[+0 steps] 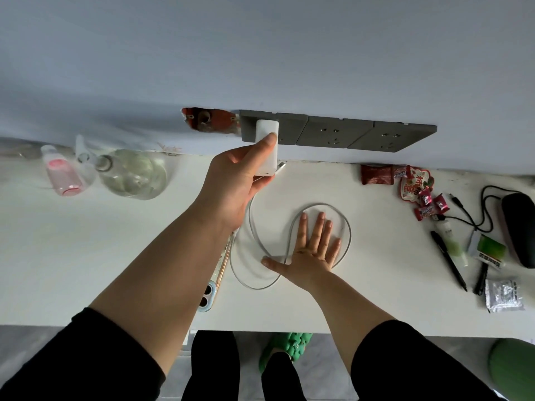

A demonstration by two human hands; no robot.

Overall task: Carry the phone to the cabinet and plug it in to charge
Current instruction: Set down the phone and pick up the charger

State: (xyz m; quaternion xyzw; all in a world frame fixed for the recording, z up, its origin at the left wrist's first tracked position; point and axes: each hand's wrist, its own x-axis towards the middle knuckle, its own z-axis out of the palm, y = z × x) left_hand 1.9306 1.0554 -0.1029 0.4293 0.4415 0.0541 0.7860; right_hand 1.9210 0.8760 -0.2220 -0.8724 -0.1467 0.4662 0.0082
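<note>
My left hand (234,180) grips a white charger block (267,140) and holds it against the leftmost grey wall socket (289,128). A white cable (254,235) runs down from the block and loops over the white cabinet top (86,256). My right hand (311,250) lies flat with fingers spread on the top, partly over the cable loop. The phone (212,287), in a light blue case with its camera lenses showing, lies on the top, mostly hidden beneath my left forearm.
Two more grey sockets (364,136) sit to the right, a broken wall hole (208,120) to the left. A pink bottle (62,175) and clear glass bottle (133,175) stand far left. Snack packets (411,183), pens (448,264), a black case (518,227) and black cable lie right.
</note>
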